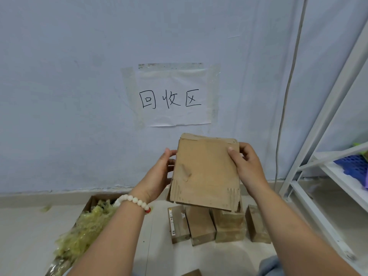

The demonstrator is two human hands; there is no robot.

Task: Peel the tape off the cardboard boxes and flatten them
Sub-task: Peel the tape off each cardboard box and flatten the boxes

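Note:
A flattened brown cardboard box (205, 172) is held up in front of the wall, its broad face toward me, with torn corrugated edges at the lower corners. My left hand (159, 174) grips its left edge, fingers behind it. My right hand (247, 166) grips its upper right edge, thumb on the front face. Below it on the floor stand several small taped cardboard boxes (201, 224) in a row.
An open carton (89, 204) at lower left holds a heap of crumpled yellowish tape (87, 230). A paper sign (175, 96) is taped to the wall. A white metal shelf (326, 176) with a blue perforated basket (354, 166) stands at right.

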